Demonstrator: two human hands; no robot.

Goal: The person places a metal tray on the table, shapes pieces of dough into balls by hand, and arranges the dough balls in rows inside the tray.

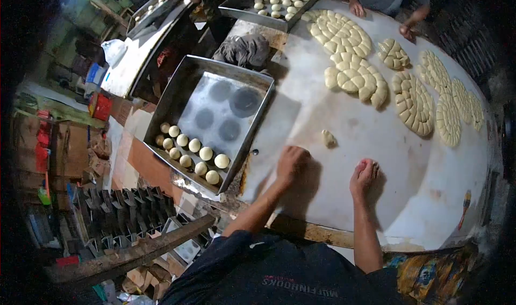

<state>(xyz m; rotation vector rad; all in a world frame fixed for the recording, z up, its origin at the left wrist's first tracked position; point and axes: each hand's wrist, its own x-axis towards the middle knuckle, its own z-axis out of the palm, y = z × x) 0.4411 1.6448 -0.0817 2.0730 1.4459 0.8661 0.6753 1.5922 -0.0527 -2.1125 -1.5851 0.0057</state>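
My left hand is closed on the pale work table, right of a deep metal tray. What it holds, if anything, is hidden. Across from it my right hand is also closed, its fingers curled in, and I cannot make out anything inside. A small irregular piece of dough lies on the table between and beyond my hands, touching neither. Rows of round dough balls sit in the near end of the metal tray.
Clusters of cut dough cover the table's far right. Another tray of dough balls stands at the back, near a grey cloth. A co-worker's hands rest at the far edge. A brush lies right.
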